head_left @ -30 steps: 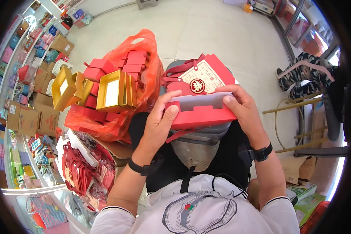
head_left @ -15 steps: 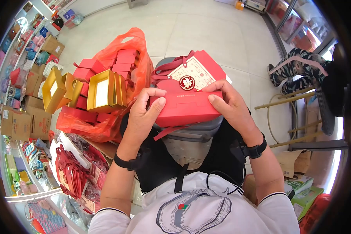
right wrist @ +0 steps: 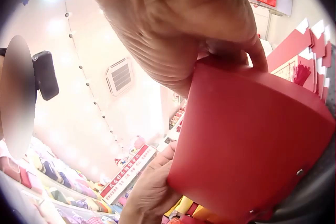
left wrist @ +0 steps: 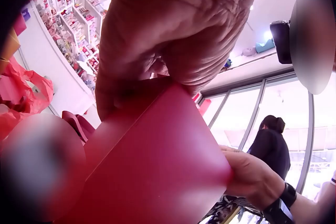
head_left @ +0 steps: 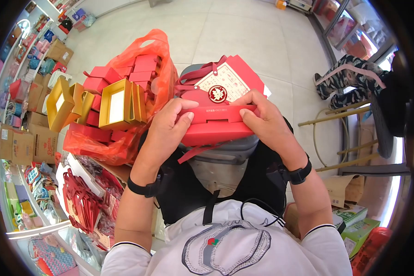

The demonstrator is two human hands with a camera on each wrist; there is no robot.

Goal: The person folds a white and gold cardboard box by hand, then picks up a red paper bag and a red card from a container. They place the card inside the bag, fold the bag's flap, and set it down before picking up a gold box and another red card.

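Observation:
A red gift box [head_left: 218, 133] lies across both hands in front of the person's lap, above a grey stool [head_left: 230, 158]. Its top flap [head_left: 216, 112], with small gold print, is folded over towards the front, and a dark slot shows at its middle edge. The left hand [head_left: 163, 131] grips the box's left end, thumb on top. At the right end the right hand [head_left: 267, 120] holds it the same way. Both wrist views show the smooth red side of the box [left wrist: 163, 161] close up. Just behind lie flat red gift bags [head_left: 250, 76] with a round emblem.
On the left, an orange-red plastic bag [head_left: 163, 55] holds several red boxes, with open yellow boxes [head_left: 115, 106] on top. Red ribboned bags [head_left: 83, 198] fill a carton below it. Another person's camouflage-clad legs [head_left: 354, 80] and a brass-coloured frame [head_left: 336, 117] are at the right.
The box stood open with its pale inside showing; its flap has since come down over the opening. Both hands kept hold of the ends, and a slot has reappeared at the flap's edge.

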